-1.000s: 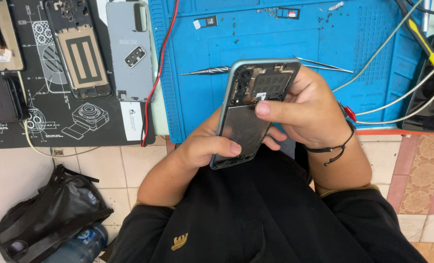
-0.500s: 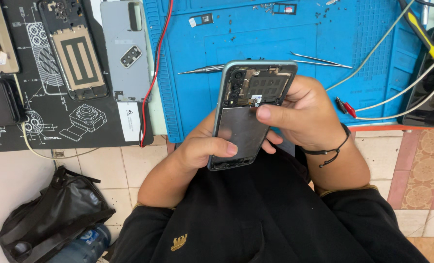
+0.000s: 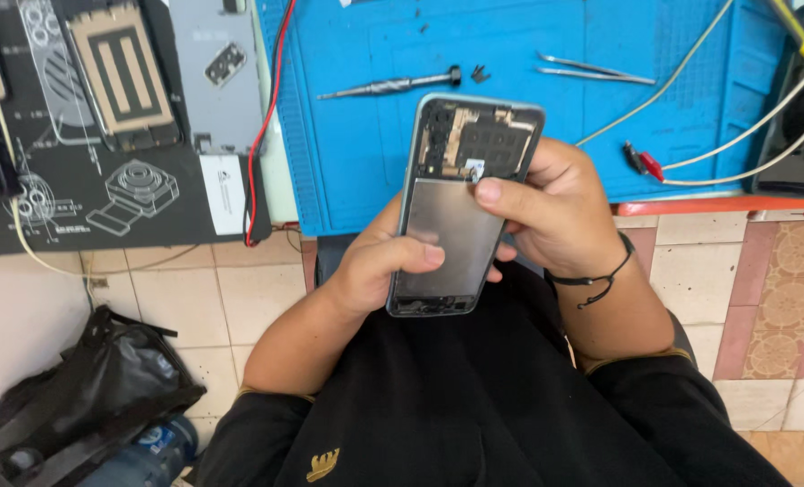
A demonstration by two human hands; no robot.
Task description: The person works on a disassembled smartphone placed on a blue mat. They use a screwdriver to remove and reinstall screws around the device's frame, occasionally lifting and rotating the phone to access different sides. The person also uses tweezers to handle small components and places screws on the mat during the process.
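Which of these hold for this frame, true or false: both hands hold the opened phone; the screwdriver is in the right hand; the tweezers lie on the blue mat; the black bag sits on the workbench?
1. Both the left hand and the right hand hold the opened phone. True.
2. The screwdriver is in the right hand. False: it lies on the blue mat, beyond the phone.
3. The tweezers lie on the blue mat. True.
4. The black bag sits on the workbench. False: it lies on the tiled floor, at the person's left.
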